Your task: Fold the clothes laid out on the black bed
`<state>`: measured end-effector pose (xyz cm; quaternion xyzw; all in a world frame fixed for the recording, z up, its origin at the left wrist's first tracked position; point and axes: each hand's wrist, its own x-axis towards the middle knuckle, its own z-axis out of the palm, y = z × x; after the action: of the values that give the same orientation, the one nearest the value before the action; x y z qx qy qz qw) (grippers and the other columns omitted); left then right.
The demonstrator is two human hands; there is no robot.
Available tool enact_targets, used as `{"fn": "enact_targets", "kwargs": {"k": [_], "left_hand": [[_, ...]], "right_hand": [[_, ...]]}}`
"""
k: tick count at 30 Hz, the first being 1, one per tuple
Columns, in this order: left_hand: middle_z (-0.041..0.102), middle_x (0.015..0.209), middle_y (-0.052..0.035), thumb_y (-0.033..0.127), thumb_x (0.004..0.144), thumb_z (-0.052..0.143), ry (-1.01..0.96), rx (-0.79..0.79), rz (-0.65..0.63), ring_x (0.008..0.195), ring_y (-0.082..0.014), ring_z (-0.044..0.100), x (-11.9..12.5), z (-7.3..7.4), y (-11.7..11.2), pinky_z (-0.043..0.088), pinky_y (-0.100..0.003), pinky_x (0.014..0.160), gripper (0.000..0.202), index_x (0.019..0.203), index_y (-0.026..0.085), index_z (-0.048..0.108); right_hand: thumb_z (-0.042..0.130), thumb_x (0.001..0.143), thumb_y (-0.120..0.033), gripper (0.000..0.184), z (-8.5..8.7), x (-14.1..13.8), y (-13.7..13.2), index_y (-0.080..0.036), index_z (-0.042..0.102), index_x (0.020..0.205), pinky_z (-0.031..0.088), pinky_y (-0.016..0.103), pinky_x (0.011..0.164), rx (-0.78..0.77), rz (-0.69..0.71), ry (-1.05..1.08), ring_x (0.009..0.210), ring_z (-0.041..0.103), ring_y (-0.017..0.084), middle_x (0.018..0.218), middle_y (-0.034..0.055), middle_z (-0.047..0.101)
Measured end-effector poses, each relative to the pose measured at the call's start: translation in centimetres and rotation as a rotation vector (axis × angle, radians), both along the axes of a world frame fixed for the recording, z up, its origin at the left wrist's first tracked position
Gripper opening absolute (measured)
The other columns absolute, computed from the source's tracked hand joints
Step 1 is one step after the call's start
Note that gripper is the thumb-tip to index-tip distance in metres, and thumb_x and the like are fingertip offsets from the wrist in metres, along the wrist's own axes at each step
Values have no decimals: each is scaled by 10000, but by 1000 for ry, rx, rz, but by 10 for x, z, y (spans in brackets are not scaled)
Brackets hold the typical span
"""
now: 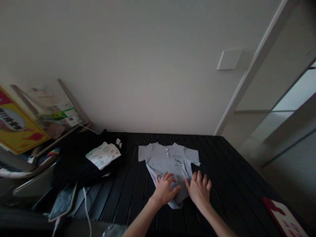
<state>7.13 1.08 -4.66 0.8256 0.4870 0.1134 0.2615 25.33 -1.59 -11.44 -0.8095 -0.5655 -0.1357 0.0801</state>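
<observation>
Left hand (164,190) and right hand (198,190) open and palm-down, fingers spread, pressing on the narrowed near hem of a gray knit short-sleeved shirt (170,161), forearms angled inward from the near edge of a black slatted counter (229,171). Shirt flat near the counter's middle, long axis running near to far, collar and small white buttons toward the far edge, sleeves out sideways. Farther left, toward the far left corner, a folded white printed cloth (103,155) atop a dark garment (81,158), below a white wall (138,65).
</observation>
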Motion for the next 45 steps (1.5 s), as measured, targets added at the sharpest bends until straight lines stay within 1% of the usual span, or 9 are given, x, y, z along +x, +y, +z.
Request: {"fn": "enact_targets", "kwargs": {"k": [5, 10, 14, 22, 27, 32, 37, 41, 45], "left_hand": [[540, 1353, -61, 304, 815, 548, 110, 50, 114, 1376, -315, 314, -1, -1, -45, 162, -626, 1118, 258, 1045, 240, 645], [581, 1292, -66, 225, 816, 500, 170, 228, 307, 1358, -317, 333, -20, 14, -65, 129, -621, 1118, 257, 1010, 242, 667], [618, 1227, -70, 212, 810, 508, 229, 322, 443, 1323, -319, 371, -38, 30, -80, 116, -620, 1112, 266, 1009, 242, 682], [606, 1239, -112, 209, 828, 466, 371, 319, 588, 1284, -334, 406, -65, 46, -100, 157, -669, 1073, 308, 1052, 194, 679], [354, 1514, -119, 63, 757, 449, 490, 236, 555, 1399, -387, 236, -71, 26, -108, 153, -749, 1022, 652, 1390, 219, 461], [208, 1577, -62, 74, 739, 456, 396, 295, 320, 1453, -334, 92, -57, 14, -103, 110, -642, 1122, 738, 1453, 243, 377], [212, 1573, -68, 200, 900, 377, 244, 273, 138, 1445, -232, 192, -45, 7, -79, 245, -453, 1157, 585, 1481, 193, 311], [272, 1554, -66, 338, 964, 350, 269, 273, 150, 1430, -240, 237, -57, -21, -65, 255, -457, 1159, 532, 1477, 200, 318], [285, 1551, -35, 424, 959, 371, 292, 360, 170, 1435, -233, 219, -70, -44, -69, 253, -428, 1172, 559, 1476, 216, 322]], "right_hand": [[421, 889, -355, 322, -5, 13, -26, -179, 642, 1044, 383, 518, 935, 33, 200, 105, 1291, 397, 368, 1283, 169, 579], [400, 890, -247, 191, 15, 8, -19, -209, 586, 920, 349, 457, 956, 175, 391, 264, 1152, 532, 293, 1042, 110, 680], [369, 898, -221, 166, 31, -2, -10, -198, 532, 920, 319, 454, 973, 214, 364, 322, 821, 638, 206, 819, 43, 690], [394, 872, -184, 189, 49, -8, -7, -178, 539, 992, 424, 319, 746, 195, 255, 288, 732, 651, 200, 788, 66, 685], [319, 896, -160, 396, 54, -12, -24, -140, 546, 1221, 429, 466, 792, 153, 144, 168, 673, 645, 238, 854, 168, 686], [392, 873, -185, 469, 41, -23, -43, -157, 534, 1318, 206, 610, 1077, 112, 252, 2, 1200, 514, 362, 1367, 205, 513], [382, 918, -324, 513, 5, -24, -53, -259, 420, 1426, 141, 614, 1117, 5, 413, 5, 1443, 143, 331, 1563, 66, 262], [327, 940, -486, 557, -16, -13, -53, -298, 332, 1465, 238, 611, 1086, -75, 384, 84, 1436, 180, 316, 1567, 62, 250], [326, 934, -516, 582, -20, -8, -53, -309, 295, 1477, 198, 624, 1095, -87, 376, 94, 1430, 203, 320, 1568, 66, 242]]}}
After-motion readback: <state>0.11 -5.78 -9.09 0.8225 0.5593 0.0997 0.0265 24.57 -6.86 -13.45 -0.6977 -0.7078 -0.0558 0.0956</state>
